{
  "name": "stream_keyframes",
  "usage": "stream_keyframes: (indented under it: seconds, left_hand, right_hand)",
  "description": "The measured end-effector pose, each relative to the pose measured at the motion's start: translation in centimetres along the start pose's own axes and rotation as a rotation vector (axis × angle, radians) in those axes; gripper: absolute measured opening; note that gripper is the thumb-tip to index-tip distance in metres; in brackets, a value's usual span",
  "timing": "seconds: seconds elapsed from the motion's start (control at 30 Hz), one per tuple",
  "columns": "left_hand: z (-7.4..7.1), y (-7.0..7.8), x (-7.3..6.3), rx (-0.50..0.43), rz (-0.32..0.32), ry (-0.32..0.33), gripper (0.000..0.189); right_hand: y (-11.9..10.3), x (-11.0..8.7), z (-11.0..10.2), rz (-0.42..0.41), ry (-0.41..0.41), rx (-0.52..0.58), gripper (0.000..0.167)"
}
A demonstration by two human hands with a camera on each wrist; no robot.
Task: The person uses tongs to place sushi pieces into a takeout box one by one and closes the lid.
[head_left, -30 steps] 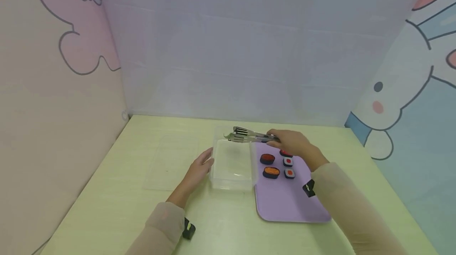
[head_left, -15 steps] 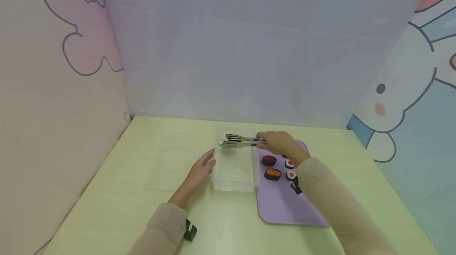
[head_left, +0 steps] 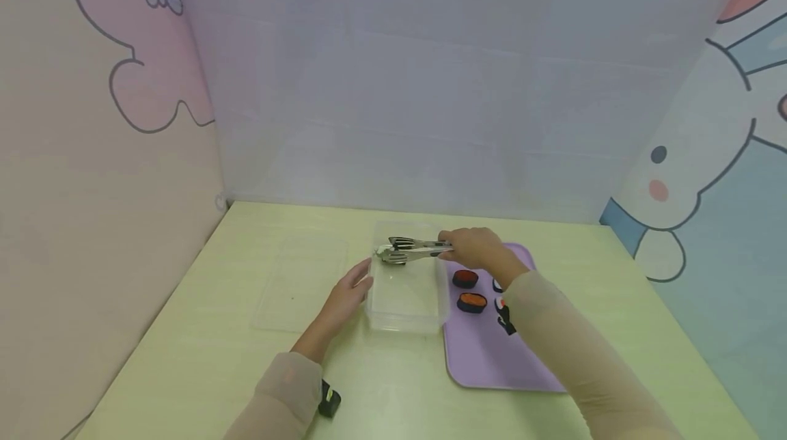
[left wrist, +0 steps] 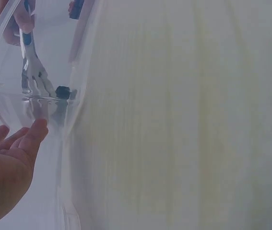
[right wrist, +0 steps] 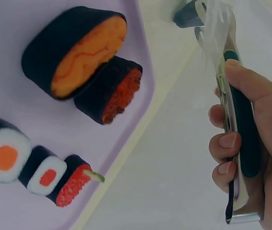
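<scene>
My right hand (head_left: 473, 249) grips metal serving tongs (head_left: 418, 250), its thumb and fingers wrapped round the dark handle pads. The tongs' slotted ends are inside a clear plastic container (head_left: 406, 322), near its far left part. A dark-wrapped sushi piece (left wrist: 63, 92) is at the tong tips, low in the container; the right wrist view shows part of this dark piece (right wrist: 188, 15) too. Whether the tips still pinch it, I cannot tell. My left hand (head_left: 346, 293) is at the container's left wall, its fingers loosely extended, with fingertips (left wrist: 41, 123) against or very close to the plastic.
A purple tray (head_left: 492, 358) right of the container bears orange-topped sushi (head_left: 472, 302), red-roe sushi (head_left: 465, 279) and small rolls (right wrist: 6, 157), partly covered by the right arm in the head view. A clear flat lid (head_left: 298, 283) lies left on the table (head_left: 381, 385).
My right hand has brought the tongs leftward and down into the container with the sushi piece. The left hand has stayed at the container's left side.
</scene>
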State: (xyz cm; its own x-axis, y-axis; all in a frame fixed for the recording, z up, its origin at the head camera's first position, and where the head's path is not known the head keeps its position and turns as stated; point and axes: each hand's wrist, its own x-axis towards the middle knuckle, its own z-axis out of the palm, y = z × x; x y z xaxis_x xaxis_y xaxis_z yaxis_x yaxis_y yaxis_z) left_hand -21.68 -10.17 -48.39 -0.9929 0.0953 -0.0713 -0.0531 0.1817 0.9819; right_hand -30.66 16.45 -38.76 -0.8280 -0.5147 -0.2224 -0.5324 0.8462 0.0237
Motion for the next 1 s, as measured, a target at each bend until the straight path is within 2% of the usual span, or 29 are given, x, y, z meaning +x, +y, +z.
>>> stream_keyframes:
  seconds: [0.27, 0.5, 0.77, 1.0]
  left_hand:
    - [0.0, -0.1, -0.1, 0.000, -0.002, 0.004, 0.050]
    - [-0.3, -0.1, 0.0, 0.012, -0.007, 0.005, 0.050]
    - [-0.4, 0.1, -0.2, 0.011, -0.006, 0.002, 0.050]
    - [-0.5, 0.3, -0.2, -0.005, 0.000, -0.011, 0.051]
  right_hand:
    - [2.3, -3.0, -1.1, 0.044, 0.044, 0.084, 0.037]
    - [5.3, -7.0, -1.4, 0.065, 0.069, 0.160, 0.047]
    - [8.0, -10.7, -0.2, 0.092, 0.019, 0.179, 0.057]
    - [9.2, -11.5, 1.3, 0.056, 0.022, 0.150, 0.049]
